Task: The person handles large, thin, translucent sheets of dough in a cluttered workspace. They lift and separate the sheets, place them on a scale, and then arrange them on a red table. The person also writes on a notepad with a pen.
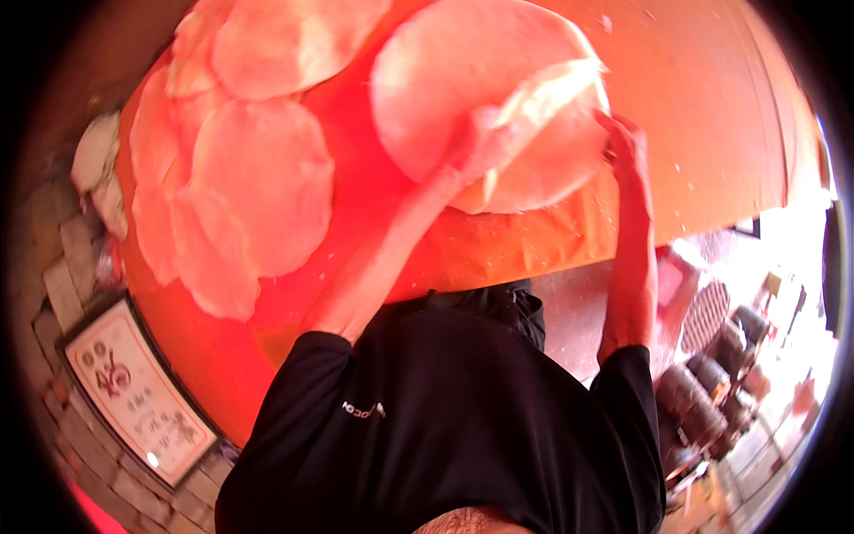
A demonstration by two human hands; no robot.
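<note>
A large, thin, round sheet, which looks like dough or flatbread, lies on the orange table cover near its front edge. A brightly lit folded strip crosses it, apparently part of a thin sheet. Blurred by motion, my left hand closes on the lower part of this strip. My right hand is at the right rim of the round sheet with bent fingers; whether they pinch the rim is hidden. More thin round sheets overlap to the left, and others lie at the upper left.
The orange table cover has small crumbs on it. A framed board with writing stands beside the table at lower left, over brick paving. Chopped logs are piled at lower right, near a round ridged object. A pale cloth-like bundle is at far left.
</note>
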